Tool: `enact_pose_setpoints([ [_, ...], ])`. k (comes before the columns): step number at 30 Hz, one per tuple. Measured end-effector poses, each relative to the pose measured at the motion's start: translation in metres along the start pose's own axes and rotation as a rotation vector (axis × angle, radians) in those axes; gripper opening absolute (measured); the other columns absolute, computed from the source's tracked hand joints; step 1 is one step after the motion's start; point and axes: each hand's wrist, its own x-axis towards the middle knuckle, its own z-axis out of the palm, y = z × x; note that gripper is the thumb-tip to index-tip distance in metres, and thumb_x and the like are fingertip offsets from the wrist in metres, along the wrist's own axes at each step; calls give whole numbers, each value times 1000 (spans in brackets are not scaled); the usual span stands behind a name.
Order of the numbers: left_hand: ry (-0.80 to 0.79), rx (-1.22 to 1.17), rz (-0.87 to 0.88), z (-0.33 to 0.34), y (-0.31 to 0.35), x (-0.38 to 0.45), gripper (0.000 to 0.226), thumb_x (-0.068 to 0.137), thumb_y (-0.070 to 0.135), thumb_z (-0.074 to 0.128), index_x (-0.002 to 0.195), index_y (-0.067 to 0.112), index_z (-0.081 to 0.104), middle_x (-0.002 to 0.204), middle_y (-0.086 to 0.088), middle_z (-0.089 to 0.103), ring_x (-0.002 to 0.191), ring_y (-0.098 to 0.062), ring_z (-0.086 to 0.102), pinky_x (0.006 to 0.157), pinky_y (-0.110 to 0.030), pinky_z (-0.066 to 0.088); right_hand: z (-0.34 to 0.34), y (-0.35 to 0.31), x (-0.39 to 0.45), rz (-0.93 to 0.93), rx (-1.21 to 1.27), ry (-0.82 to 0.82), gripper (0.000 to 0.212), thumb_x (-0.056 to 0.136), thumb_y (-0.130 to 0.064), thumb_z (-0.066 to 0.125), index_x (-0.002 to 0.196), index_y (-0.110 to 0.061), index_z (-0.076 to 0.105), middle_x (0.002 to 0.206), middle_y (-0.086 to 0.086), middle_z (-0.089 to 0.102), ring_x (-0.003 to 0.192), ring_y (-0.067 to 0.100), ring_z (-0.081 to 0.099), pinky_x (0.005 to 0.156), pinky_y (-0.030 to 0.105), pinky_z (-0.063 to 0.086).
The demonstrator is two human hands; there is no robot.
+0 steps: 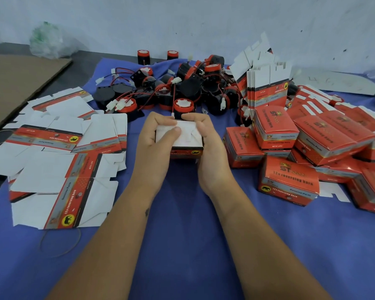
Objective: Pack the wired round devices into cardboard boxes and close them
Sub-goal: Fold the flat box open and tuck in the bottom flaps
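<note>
While both hands clasp it from either side, the small cardboard box (pixel 180 139) sits between them: left hand (pixel 154 137) curled round it with thumb pressing the white flaps, right hand (pixel 206 141) gripping likewise. Beyond the fingertips lies the heap of wired round devices (pixel 178 87).

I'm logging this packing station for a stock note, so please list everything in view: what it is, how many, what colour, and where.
Box in hand: one, red with white flaps, centre, flaps folded in.
Round devices: a pile, too many to count, black and red with red-black wires and white plugs, behind the hands.
Closed boxes: a heap, red, on the right.
Flat box blanks: many, white and red, spread on the left.
Upright blank stack: one bundle, white and red, back right.
Cloth: one, blue, under everything.
Cardboard sheet: one, brown, far left.
Plastic bag: one, clear-green, back left.
Left hand: grips the box, thumb on the flaps.
Right hand: grips the box's right side.
</note>
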Motion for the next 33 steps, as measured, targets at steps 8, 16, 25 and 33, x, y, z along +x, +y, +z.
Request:
enact_pose_setpoints([
  [8, 39, -18, -118, -5, 0, 5, 39, 88, 0, 52, 110, 30, 63, 95, 13, 69, 85, -3, 66, 65, -16, 51, 0, -3, 3, -18, -146, 163, 33, 84, 5, 63, 101, -24, 60, 100, 2, 66, 91, 15, 65, 74, 27, 57],
  [16, 99, 140, 71, -2, 5, 2, 30, 84, 6, 57, 108, 25, 61, 102, 15, 63, 92, 3, 62, 70, -15, 51, 2, 0, 2, -67, -269, 229, 13, 95, -28, 53, 100, -35, 63, 102, -10, 64, 99, 3, 60, 82, 23, 50],
  [25, -21, 242, -45, 3, 1, 0, 63, 96, 48, 47, 152, 32, 22, 162, 4, 18, 149, -10, 18, 121, -32, 20, -6, -7, 2, -81, -76, 207, 16, 88, -19, 58, 104, -18, 60, 110, 6, 66, 109, 28, 62, 97, 42, 48],
  [33, 206, -51, -281, -13, -6, 15, 43, 85, 34, 70, 123, 16, 60, 118, -2, 70, 112, -18, 65, 104, -46, 48, 0, 5, -1, -171, -395, 117, 61, 98, -11, 54, 139, -50, 33, 140, -26, 34, 129, -5, 39, 105, 18, 40],
])
